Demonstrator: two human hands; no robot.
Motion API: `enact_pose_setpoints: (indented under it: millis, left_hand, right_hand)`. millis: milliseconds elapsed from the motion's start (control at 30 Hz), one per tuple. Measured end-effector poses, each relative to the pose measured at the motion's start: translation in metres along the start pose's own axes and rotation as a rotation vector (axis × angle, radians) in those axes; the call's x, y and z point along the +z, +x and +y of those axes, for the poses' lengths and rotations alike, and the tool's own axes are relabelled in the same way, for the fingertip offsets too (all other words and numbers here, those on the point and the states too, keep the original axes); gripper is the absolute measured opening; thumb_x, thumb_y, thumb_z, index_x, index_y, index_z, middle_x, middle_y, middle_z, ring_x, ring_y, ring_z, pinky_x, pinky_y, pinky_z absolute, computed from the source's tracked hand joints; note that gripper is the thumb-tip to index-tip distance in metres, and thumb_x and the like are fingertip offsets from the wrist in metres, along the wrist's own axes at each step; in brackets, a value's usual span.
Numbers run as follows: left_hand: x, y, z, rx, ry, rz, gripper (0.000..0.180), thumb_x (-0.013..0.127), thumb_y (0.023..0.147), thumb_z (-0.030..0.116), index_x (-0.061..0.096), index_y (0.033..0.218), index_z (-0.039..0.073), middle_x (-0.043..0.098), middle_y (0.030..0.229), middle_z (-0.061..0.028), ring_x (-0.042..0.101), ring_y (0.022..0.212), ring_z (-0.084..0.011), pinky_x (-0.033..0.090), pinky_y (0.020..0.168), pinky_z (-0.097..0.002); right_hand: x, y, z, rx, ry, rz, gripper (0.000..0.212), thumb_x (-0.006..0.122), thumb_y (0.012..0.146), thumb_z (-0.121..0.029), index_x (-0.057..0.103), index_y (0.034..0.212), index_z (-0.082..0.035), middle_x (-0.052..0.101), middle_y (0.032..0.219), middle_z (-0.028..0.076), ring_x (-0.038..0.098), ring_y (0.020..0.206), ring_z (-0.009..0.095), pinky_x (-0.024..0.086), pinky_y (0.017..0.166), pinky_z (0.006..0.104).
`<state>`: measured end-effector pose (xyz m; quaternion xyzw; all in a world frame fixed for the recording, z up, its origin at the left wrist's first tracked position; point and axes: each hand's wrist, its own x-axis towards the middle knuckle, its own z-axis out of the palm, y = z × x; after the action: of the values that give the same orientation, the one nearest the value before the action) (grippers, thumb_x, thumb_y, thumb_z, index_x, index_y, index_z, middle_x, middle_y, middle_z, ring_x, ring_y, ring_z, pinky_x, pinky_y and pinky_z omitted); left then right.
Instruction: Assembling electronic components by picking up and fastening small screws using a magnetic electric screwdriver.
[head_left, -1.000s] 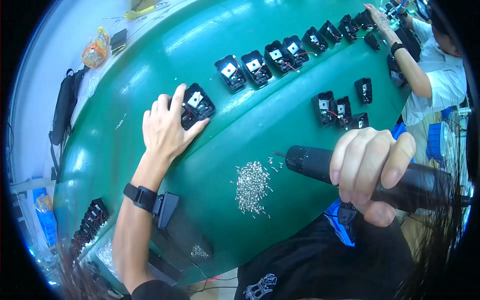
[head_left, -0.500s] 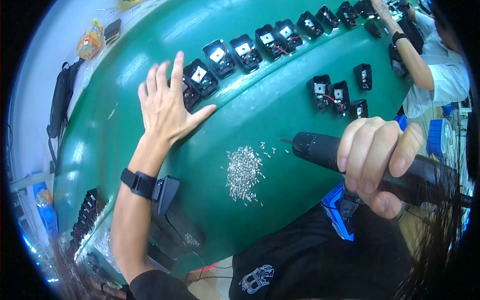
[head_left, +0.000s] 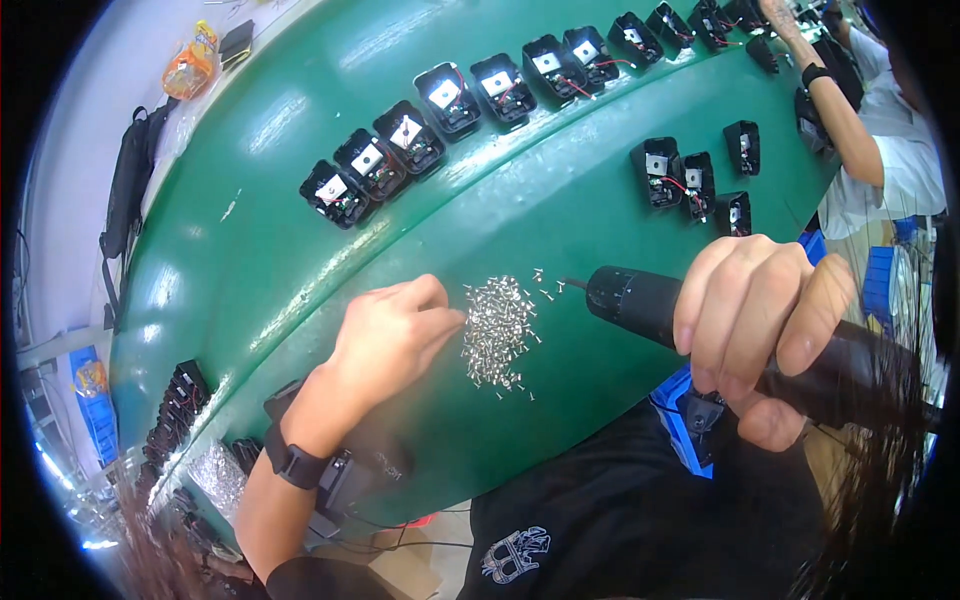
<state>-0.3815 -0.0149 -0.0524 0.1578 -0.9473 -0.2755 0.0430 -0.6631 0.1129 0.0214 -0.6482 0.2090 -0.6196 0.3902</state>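
My right hand wraps round a black electric screwdriver, whose thin bit points left over the green table. At the left edge of a pile of small silver screws is my left hand, its fingers bent together in a pinch. Whether a screw is between those fingertips cannot be seen. Beyond it, a curved row of black plastic housings starts with the nearest housing; each holds a white square part, and red wires show in several. A smaller group of such housings stands farther right.
A co-worker's arm reaches over the far right of the green table. More black parts line up at the lower left, beside a clear bag. A blue bin sits by my lap. An orange package lies at the far left.
My left hand has come back from the near end of the housing row to the screw pile, its spread fingers now drawn together. The right hand with the screwdriver has hardly moved.
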Motion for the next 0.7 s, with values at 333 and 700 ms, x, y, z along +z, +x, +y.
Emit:
enact_pose_setpoints:
  millis: [333, 700]
  left_hand:
    - [0.005, 0.001, -0.003, -0.127, -0.019, 0.177, 0.014, 0.068, 0.08, 0.008, 0.062, 0.092, 0.007, 0.06, 0.085, -0.0077, 0.063, 0.078, -0.0303, 0.053, 0.065, -0.0393]
    - [0.016, -0.009, -0.006, -0.014, 0.029, 0.11, 0.016, 0.073, 0.077, 0.009, 0.068, 0.092, 0.008, 0.06, 0.089, -0.0053, 0.064, 0.074, -0.0262, 0.053, 0.061, -0.0368]
  right_hand:
    - [0.028, 0.031, 0.001, -0.002, 0.062, 0.063, 0.039, 0.079, 0.072, -0.005, 0.061, 0.107, -0.011, 0.068, 0.077, 0.001, 0.067, 0.065, 0.014, 0.055, 0.069, 0.0276]
    - [0.036, 0.04, 0.022, -0.021, 0.117, -0.011, 0.038, 0.078, 0.072, -0.004, 0.058, 0.103, -0.01, 0.068, 0.076, 0.003, 0.067, 0.063, 0.015, 0.055, 0.067, 0.0291]
